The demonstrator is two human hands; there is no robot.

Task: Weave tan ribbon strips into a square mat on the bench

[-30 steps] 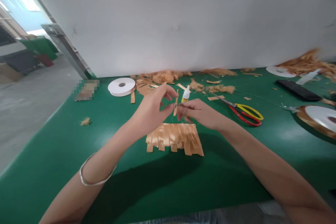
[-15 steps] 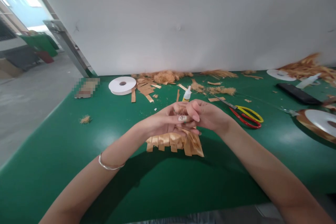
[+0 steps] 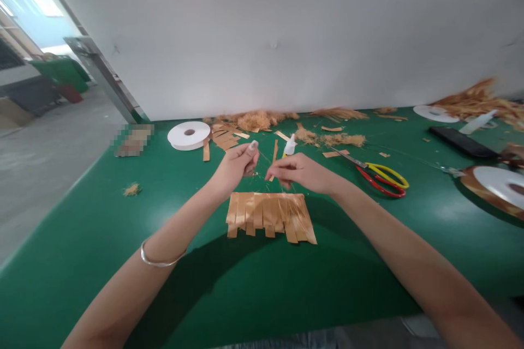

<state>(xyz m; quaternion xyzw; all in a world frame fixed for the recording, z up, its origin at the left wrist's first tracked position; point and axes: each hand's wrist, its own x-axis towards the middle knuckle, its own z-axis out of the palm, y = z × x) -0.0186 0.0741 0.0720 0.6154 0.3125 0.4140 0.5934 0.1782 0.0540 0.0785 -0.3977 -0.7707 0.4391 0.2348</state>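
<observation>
My left hand (image 3: pixel 240 164) is closed in a pinch above the table, with thin straw-coloured fibres (image 3: pixel 265 158) at its fingertips. Just to its right, my right hand (image 3: pixel 301 170) pinches the other side of these fine strands. The two hands are apart. Below them a fringed piece of tan strips (image 3: pixel 268 211) lies flat on the green table, its upper edge straight and its lower ends uneven; neither hand touches it. Behind my right hand stands a small white-capped glue bottle (image 3: pixel 290 145), partly hidden.
Scissors with red and yellow handles (image 3: pixel 382 179) lie to the right, beyond them a ribbon spool (image 3: pixel 497 185) and a black phone (image 3: pixel 462 142). A white spool (image 3: pixel 189 135), cut strips (image 3: pixel 224 137) and a fibre heap (image 3: pixel 260 119) lie along the white partition (image 3: pixel 270 38).
The hands, together over the fringed piece before, have parted and moved up off it. Its straight upper edge now shows, and thin strands show between the fingers.
</observation>
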